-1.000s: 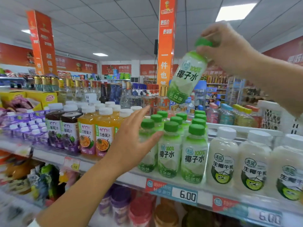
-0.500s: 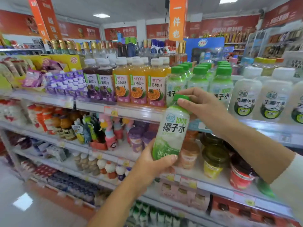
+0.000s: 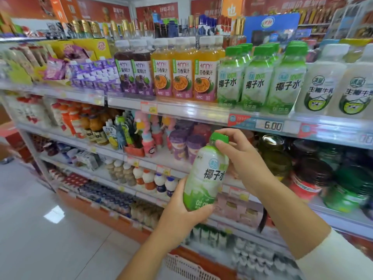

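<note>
Two grips on one coconut water bottle (image 3: 205, 178), in front of the shelf (image 3: 125, 100): our left hand (image 3: 181, 215) wraps its base, our right hand (image 3: 242, 158) pinches the green cap (image 3: 219, 137). We judge label check underway; next, lower it into the basket (image 3: 187, 267).

I see a glossy pale tiled floor (image 3: 40, 245) at lower left, with one bright patch of reflected light on it. Tiered grey metal shelving (image 3: 181, 109) runs across my view, crowded with drinks, and price strips line each edge, one white tag reading 6.00 (image 3: 272, 125). Behind the top tier, orange-red wall banners (image 3: 157, 11) with pale lettering cover the far wall — a blue display board (image 3: 270, 27) stands further right.
</note>
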Tool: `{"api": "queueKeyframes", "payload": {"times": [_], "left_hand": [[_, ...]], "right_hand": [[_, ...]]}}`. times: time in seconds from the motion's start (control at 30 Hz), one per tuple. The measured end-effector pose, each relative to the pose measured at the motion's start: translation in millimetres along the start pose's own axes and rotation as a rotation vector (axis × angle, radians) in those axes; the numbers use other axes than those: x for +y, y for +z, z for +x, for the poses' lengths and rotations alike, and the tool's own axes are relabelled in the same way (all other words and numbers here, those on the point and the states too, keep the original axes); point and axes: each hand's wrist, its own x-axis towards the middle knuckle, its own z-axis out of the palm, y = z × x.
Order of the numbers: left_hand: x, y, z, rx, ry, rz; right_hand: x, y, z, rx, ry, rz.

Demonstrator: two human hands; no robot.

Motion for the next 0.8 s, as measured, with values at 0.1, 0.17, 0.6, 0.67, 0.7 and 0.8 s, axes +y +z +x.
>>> {"api": "queueKeyframes", "payload": {"times": [0.1, 0.17, 0.6, 0.67, 0.7, 0.8], "left_hand": [[5.1, 8.4, -5.9, 0.109, 0.141, 0.208], [3.0, 9.9, -7.7, 0.102, 0.159, 0.258], [-15.5, 14.9, -15.3, 0.097, 0.014, -0.132], [-12.9, 18.7, -20.8, 0.155, 0.101, 0.099], [-12.2, 20.2, -24.5, 0.146, 0.111, 0.132], [-20.8, 19.6, -29.3, 0.044, 0.06, 0.077]], "right_hand": [[0.2, -2.0, -6.1, 0.061, -0.031, -0.099], [3.7, -5.3, -9.5, 0.124, -0.03, -0.088], [32.4, -12.3, -33.7, 0.094, 0.122, 0.269], [36.1, -12.6, -36.8, 0.153, 0.129, 0.269], [37.4, -12.4, -39.0, 0.177, 0.13, 0.282], [40.3, -12.8, -43.8, 0.224, 0.13, 0.295]]}}
